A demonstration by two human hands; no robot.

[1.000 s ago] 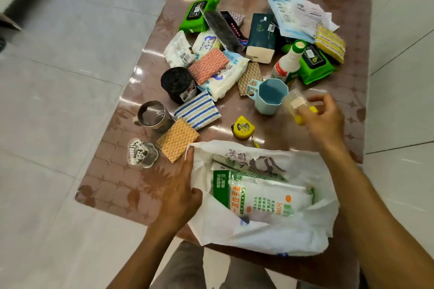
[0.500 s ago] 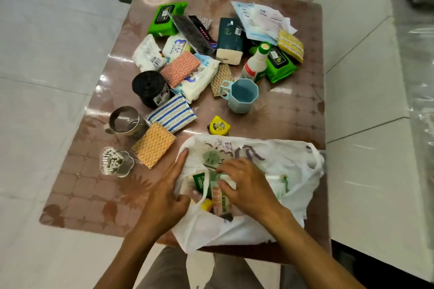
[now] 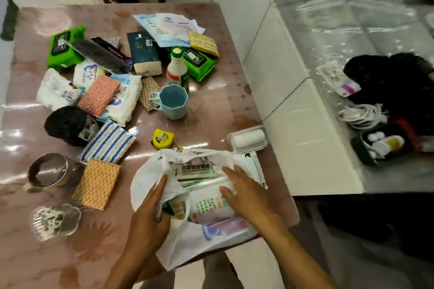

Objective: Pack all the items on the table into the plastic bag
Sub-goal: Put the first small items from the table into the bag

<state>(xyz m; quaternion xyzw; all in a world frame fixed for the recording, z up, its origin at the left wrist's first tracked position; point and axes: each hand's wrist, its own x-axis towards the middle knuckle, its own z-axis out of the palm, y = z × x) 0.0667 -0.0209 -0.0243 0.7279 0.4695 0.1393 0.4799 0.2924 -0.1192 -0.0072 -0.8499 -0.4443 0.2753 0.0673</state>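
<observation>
Plastic bag (image 3: 150, 180) between hands, left (image 3: 150, 216) gripping edge.

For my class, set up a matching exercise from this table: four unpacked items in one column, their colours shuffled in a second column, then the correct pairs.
Items:
1. tape measure
2. mug
3. bin-bag roll
4. wipes pack at the far left

Colours:
A. black
B. bright green
C. yellow
D. light blue

Pairs: 1-C, 2-D, 3-A, 4-B
</observation>
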